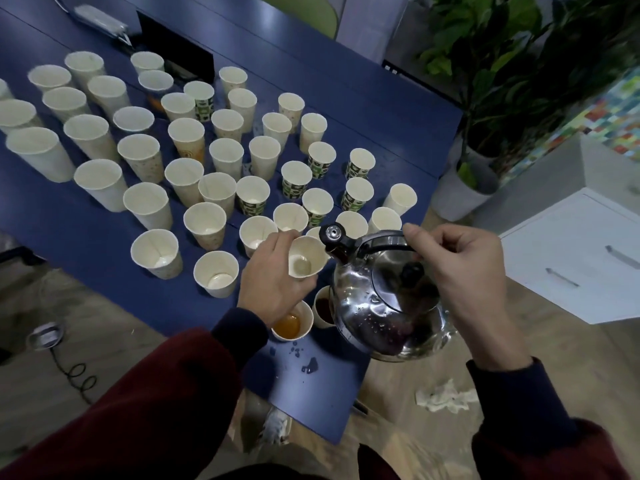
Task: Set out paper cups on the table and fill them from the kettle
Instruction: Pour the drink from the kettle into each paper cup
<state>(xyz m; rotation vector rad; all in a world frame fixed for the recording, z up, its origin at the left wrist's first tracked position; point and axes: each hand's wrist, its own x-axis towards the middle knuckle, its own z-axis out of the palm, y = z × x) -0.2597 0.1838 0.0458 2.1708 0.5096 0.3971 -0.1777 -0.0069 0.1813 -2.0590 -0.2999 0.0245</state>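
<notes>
A: Step in hand?

B: Filling, I judge. Setting-out looks done. The left hand [273, 282] holds one paper cup [306, 259] lifted off the table [346, 98], fingers wrapped round its wall, mouth tipped toward the kettle [384, 306]. The right hand [460, 268] grips the kettle's handle from above, fingers curled round it. The kettle hangs over the near table corner, and its spout [337, 242] is just at the cup's rim.

A: Stream visible?

B: None that I can make out. Whether the held cup has liquid yet, cannot tell.

A: Next move calls for?

B: More forward tilt of the kettle, with the spout kept over the cup's mouth and the cup held steady. Then a free spot beside the filled cups [291, 325] to set it down. Drops [308, 363] already lie near that edge, so a slow pour.

A: Counts?

B: Kettle: one. Cup in hand: one. Cups with brown liquid: two, at the near edge, partly under the hand and kettle. Standing cups without it: about forty-two. That count is approximate, as one is cut off at the left edge and one is half hidden behind the held cup.
</notes>
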